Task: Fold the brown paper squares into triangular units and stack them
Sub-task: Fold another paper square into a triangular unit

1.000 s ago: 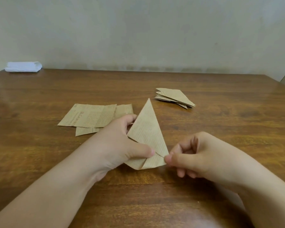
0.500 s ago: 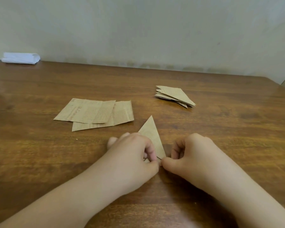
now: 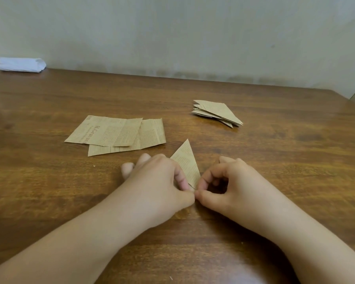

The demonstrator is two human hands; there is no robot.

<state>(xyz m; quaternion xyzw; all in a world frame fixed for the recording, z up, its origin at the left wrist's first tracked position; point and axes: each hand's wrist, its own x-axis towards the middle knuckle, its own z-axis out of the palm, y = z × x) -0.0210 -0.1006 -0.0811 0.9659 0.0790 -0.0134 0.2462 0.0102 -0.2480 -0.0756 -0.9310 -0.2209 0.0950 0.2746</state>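
Item: folded triangular unit [image 3: 186,162], brown printed paper. Location: on the bench [image 3: 275,160], near centre, between the two hands. Orientation: narrow triangle, long axis running near to far, sharp apex pointing away and slightly left; near base partly hidden under the fingers.

Left hand [image 3: 160,181]: lies over the left edge of the unit, thumb and forefinger closed on its near corner. Right hand [image 3: 230,185]: curled, thumb and forefinger pinching the same near corner from the right; the two thumbs nearly touch.

Handling, judged: very light, thin, pliable sheet that holds a crease; it tears or crumples easily, and should slide readily on the polished wood. Best taken by a fingertip pinch at the thick layered near base, not at the fine apex, which would bend.

Unfolded brown paper squares [image 3: 115,132]: two or more overlapping flat sheets, far left of the hands, apart from the unit.

Stack of finished units [image 3: 217,112]: several triangles, far right, well apart from the hands, points facing right and near.

White folded cloth [image 3: 21,64]: far left corner, against the wall.
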